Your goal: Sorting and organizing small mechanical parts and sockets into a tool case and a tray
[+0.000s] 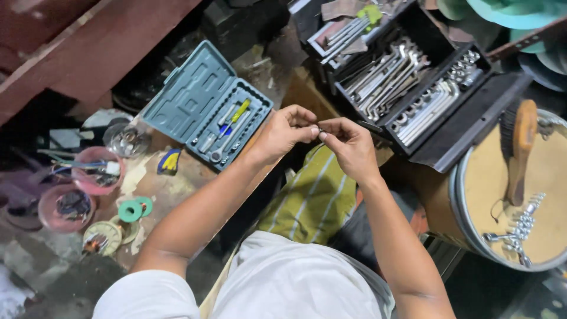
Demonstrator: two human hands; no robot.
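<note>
The left hand [282, 133] and right hand [348, 145] met fingertip to fingertip just right of the open socket set case [204, 106]. Both sets of fingers were pinched shut on a small dark part [319, 129] between them, equally near each hand; its long axis could not be told.

A tiny dark metal piece [319, 130] sits pinched between fingertips.

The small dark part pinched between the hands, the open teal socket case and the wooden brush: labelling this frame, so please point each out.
small dark part [319, 129], head view, its visible middle.
teal socket case [188, 94], head view, open lid.
wooden brush [522, 145], head view, handle.
</note>
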